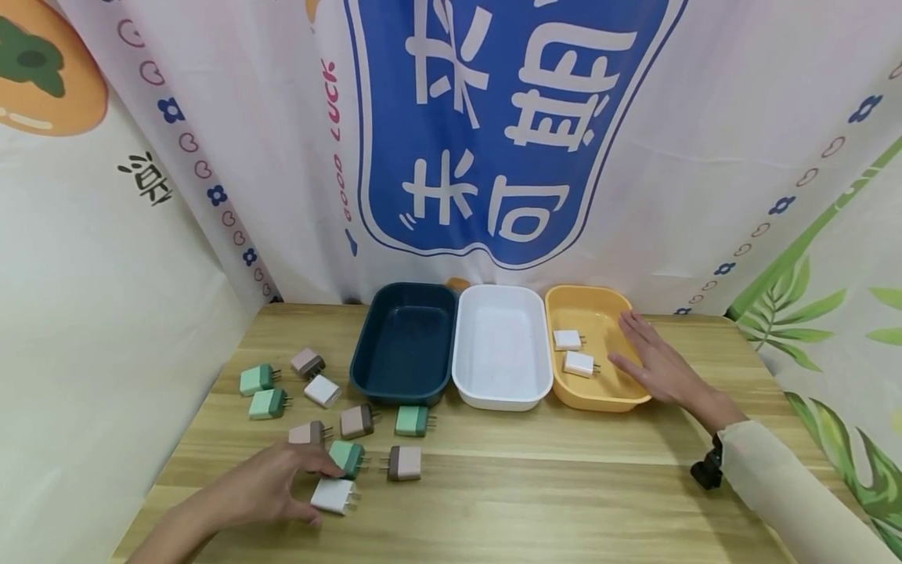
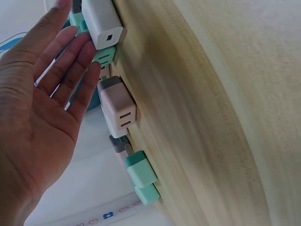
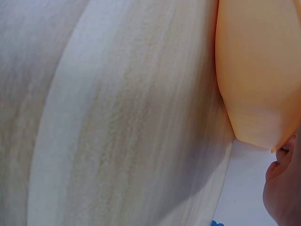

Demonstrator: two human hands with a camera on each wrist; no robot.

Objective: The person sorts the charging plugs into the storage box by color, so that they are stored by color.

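Note:
In the head view, my left hand [image 1: 264, 484] is around the near white charger [image 1: 333, 496], thumb on its near side and fingers beyond it, with a green charger [image 1: 345, 458] just behind. The left wrist view shows the fingers of that hand [image 2: 51, 94] extended beside the white charger [image 2: 102, 23]; contact is unclear. My right hand [image 1: 658, 364] rests on the right rim of the yellow tray [image 1: 599, 401], fingers extended. Two white chargers [image 1: 567, 340] [image 1: 579, 363] lie inside that tray. The right wrist view shows part of the hand [image 3: 284, 188] against the tray [image 3: 258, 70].
A dark blue tray [image 1: 404, 352] and a white tray [image 1: 502, 348] stand left of the yellow one. Several green, pinkish-brown and white chargers, including a white one [image 1: 322, 391], lie on the left of the wooden table [image 1: 535, 486]. A printed curtain [image 1: 282, 157] hangs behind.

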